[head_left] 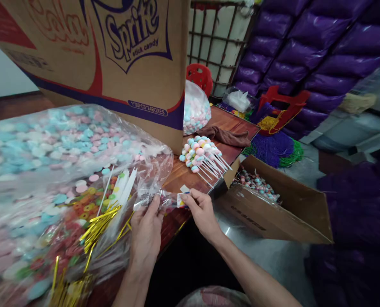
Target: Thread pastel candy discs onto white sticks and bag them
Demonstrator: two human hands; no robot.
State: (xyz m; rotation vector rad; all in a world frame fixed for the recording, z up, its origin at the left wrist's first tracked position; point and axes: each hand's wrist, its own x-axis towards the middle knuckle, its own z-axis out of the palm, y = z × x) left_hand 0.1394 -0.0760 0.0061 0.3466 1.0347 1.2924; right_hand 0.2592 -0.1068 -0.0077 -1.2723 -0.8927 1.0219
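Between my two hands stretches a small clear plastic wrapper (167, 199) with a printed white, blue and yellow end. My left hand (147, 228) pinches its left part between thumb and fingers. At the printed end, my right hand (204, 213) is closed in a pinch. Beside my left hand lie white sticks (126, 189), gold twist ties (102, 226) and orange, green and red ring-shaped candies (89, 202). Just beyond my hands is a pile of pastel candy sticks (200, 152) on the table, their white sticks pointing toward the right edge.
A large clear bag of pastel candies (65, 140) covers the table's left side. Behind it stands a tall carton (138, 85). A brown cloth (230, 136) lies near the table's far edge. Below right, an open cardboard box (273, 217) holds wrapped candy sticks. Purple packs (282, 47) are stacked behind.
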